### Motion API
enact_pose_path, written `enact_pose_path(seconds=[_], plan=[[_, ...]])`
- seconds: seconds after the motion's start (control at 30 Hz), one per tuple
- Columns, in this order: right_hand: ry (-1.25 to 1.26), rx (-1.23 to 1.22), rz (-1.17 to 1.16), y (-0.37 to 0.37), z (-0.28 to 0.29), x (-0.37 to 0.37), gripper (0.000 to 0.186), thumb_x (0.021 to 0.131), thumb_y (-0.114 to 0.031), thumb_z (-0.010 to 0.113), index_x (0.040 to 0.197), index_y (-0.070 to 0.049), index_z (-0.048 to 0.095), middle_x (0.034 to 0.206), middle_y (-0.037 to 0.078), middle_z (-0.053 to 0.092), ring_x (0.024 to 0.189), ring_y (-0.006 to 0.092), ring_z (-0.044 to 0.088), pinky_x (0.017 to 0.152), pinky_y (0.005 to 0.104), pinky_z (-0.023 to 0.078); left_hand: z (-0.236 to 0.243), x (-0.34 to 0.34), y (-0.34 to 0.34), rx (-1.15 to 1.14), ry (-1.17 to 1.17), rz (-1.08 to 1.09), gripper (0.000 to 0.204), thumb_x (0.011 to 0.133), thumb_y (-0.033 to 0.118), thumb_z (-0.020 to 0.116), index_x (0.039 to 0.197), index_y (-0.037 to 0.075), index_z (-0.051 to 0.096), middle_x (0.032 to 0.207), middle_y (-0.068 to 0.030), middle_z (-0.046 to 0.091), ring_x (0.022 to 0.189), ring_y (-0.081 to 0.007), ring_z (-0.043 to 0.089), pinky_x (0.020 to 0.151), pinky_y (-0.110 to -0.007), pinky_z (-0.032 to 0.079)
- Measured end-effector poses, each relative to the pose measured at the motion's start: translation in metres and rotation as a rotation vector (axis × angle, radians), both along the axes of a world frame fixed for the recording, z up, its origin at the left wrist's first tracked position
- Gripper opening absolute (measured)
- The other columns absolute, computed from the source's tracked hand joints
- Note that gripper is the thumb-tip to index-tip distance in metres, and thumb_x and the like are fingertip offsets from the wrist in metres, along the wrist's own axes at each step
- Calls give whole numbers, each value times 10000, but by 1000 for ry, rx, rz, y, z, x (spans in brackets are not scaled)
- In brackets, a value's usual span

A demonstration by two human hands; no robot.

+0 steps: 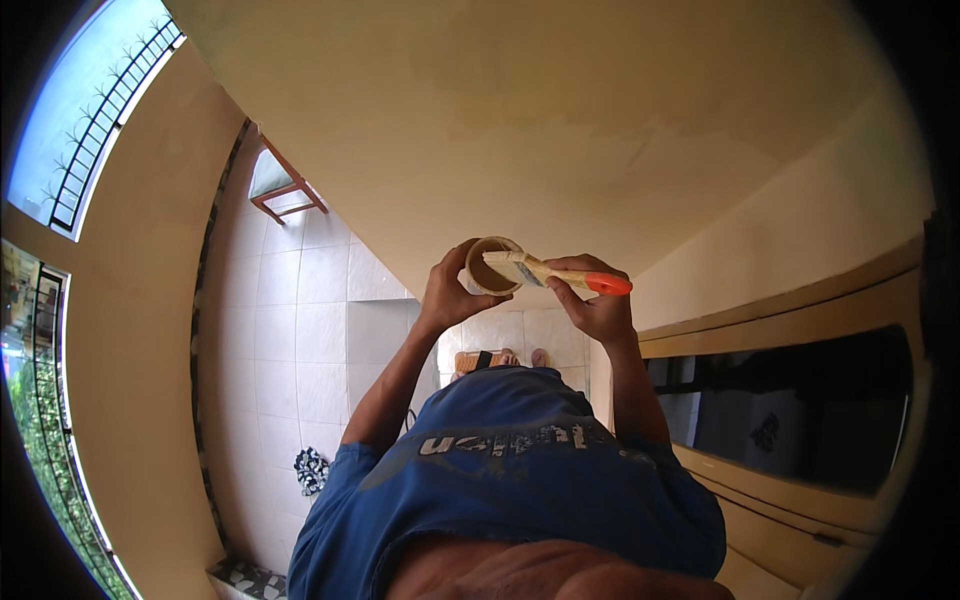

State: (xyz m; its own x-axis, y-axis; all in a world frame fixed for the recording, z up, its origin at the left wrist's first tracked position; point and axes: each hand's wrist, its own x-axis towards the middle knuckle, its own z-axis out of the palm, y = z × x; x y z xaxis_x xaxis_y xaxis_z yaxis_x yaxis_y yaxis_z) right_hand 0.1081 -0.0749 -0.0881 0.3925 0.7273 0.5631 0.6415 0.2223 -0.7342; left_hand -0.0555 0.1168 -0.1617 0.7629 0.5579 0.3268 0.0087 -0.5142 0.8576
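Note:
My left hand (452,288) is wrapped round the side of a small round paint cup (475,263), its mouth turned toward me. In my right hand (601,312) is a flat paintbrush (566,278) with a pale wooden handle and an orange-red end, gripped between thumb and fingers. The brush's bristles lie across the cup's opening, at its right rim. Whether they touch the paint inside I cannot tell. Just beyond both hands rises a yellowish wall (520,110) with a darker, uneven patch.
A wooden chair (285,187) stands at the far left on pale floor tiles (273,335). Black-and-white cloth (311,471) lies on the floor. My feet are beside a brown board (468,362). To the right is a wooden-framed dark glass panel (790,405); barred openings (115,100) line the left wall.

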Motion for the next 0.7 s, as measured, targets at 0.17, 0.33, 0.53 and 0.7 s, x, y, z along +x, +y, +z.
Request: enact_pose_path(seconds=[0.17, 0.33, 0.53, 0.7], plan=[[12, -23, 23, 1, 1, 1, 176, 895, -26, 789, 1066, -14, 748, 1014, 115, 772, 911, 207, 748, 810, 323, 584, 3, 1, 0, -45, -11, 7, 906, 637, 262, 997, 1388, -18, 574, 1272, -179, 716, 1215, -273, 691, 1033, -410, 553], [-1, -67, 49, 6, 3, 8, 186, 881, -40, 798, 1062, -26, 759, 981, 111, 769, 865, 210, 750, 776, 316, 584, -4, -3, -3, -64, -19, 23, 935, 631, 282, 1001, 1402, -19, 567, 1299, -183, 701, 1243, -279, 673, 1060, -413, 532], [-22, -17, 81, 7, -10, 17, 183, 876, -3, 789, 1055, 0, 748, 966, 112, 768, 868, 214, 748, 790, 322, 582, -11, -1, -9, -13, -43, 59, 924, 636, 315, 986, 1404, 6, 574, 1300, -195, 683, 1223, -334, 668, 1055, -418, 529], [-15, -11, 147, 13, -23, 30, 187, 878, -2, 788, 1060, -11, 742, 964, 109, 769, 876, 213, 749, 786, 319, 583, -21, -4, -14, -2, -35, 129, 925, 634, 297, 1000, 1396, -9, 573, 1304, -170, 692, 1242, -288, 671, 1061, -409, 531]])
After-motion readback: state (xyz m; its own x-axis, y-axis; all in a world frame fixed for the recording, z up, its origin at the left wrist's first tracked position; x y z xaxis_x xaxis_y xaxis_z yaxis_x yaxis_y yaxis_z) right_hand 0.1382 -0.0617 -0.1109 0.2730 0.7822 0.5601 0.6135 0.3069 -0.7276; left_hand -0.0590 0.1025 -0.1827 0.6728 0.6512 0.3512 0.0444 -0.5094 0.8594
